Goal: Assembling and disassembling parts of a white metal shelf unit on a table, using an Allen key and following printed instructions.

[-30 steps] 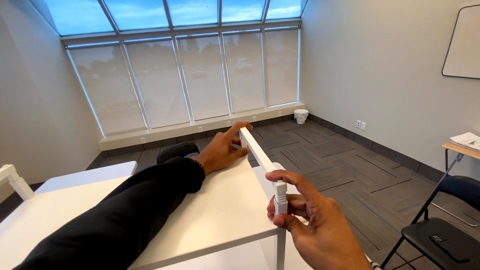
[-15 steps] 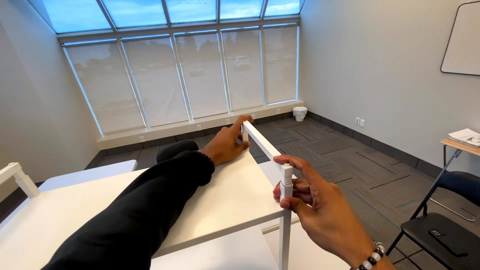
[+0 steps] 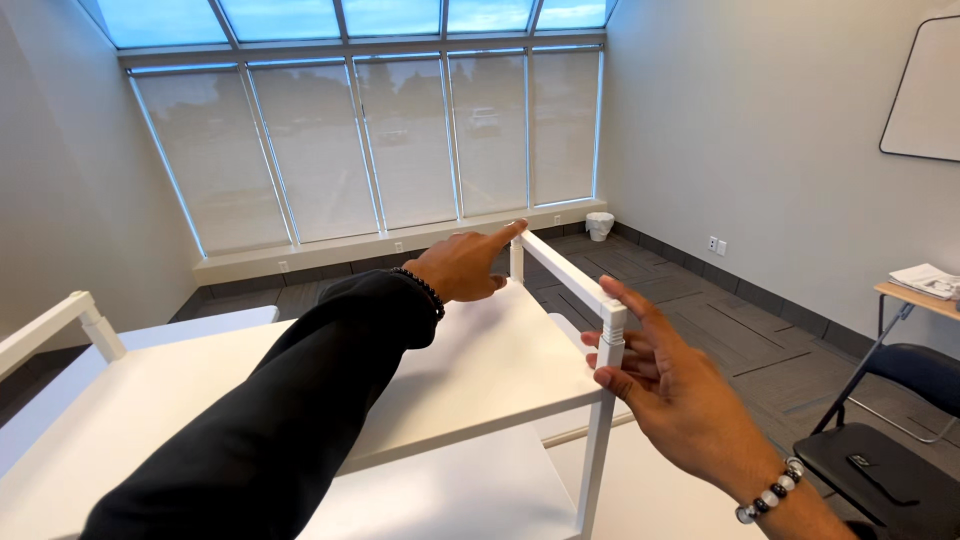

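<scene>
Centrally, a white rail (image 3: pixel 565 268) tops the end of a white shelf unit (image 3: pixel 470 370), running between two corner posts. The left hand (image 3: pixel 462 265), fingers loosely extended, touches the rail's far end with its forefinger; the right hand (image 3: pixel 670 385), open with fingers spread, rests against the near post (image 3: pixel 610 335). Beyond lie grey carpet tiles, a small white bin (image 3: pixel 600 225) under shaded windows, a whiteboard (image 3: pixel 925 95) on the right wall, and a folding chair (image 3: pixel 880 450).
</scene>
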